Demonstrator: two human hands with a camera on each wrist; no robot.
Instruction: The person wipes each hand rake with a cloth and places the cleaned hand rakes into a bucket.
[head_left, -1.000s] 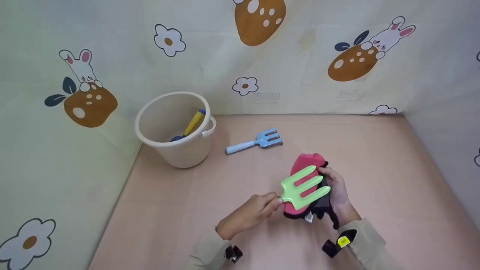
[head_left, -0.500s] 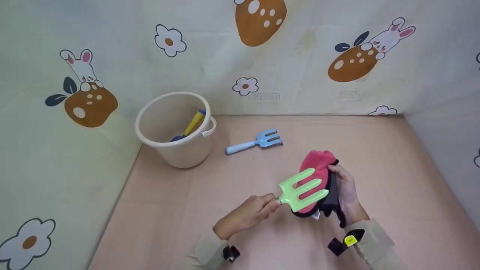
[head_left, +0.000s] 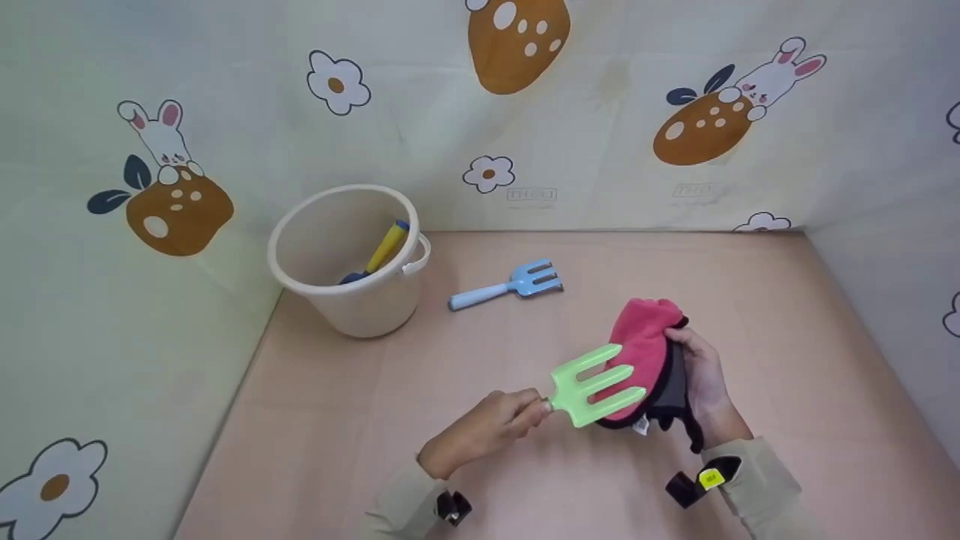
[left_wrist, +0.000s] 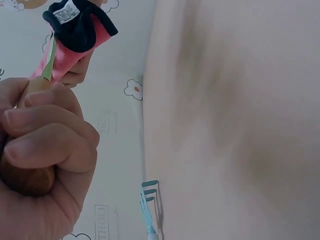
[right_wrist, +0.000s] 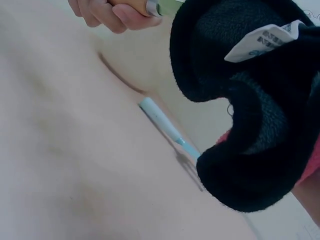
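Note:
My left hand [head_left: 491, 424] grips a green hand fork [head_left: 581, 394] by its wooden handle [left_wrist: 32, 177]. The fork's three flat tines point right and overlap a soft pink fabric piece [head_left: 637, 337] with black edging. My right hand [head_left: 705, 379] holds this piece from its right side, thumb on the dark grey part and the other fingers mostly hidden behind. In the right wrist view, its dark fleecy opening [right_wrist: 240, 135] faces the camera, with a white label [right_wrist: 265, 42] hanging at the rim. Both things are held up over the table.
A light blue hand fork [head_left: 506, 287] lies on the pinkish tabletop [head_left: 330, 420] beyond the hands. To its left stands a cream bucket [head_left: 367, 307], with a yellow-and-blue-handled tool [head_left: 386, 247] leaning inside. A printed backdrop [head_left: 420, 97] rises behind and at both sides.
My right hand has moved to the right and slightly away with the pink fabric piece. The green fork has shifted a little left and now overlaps less of it.

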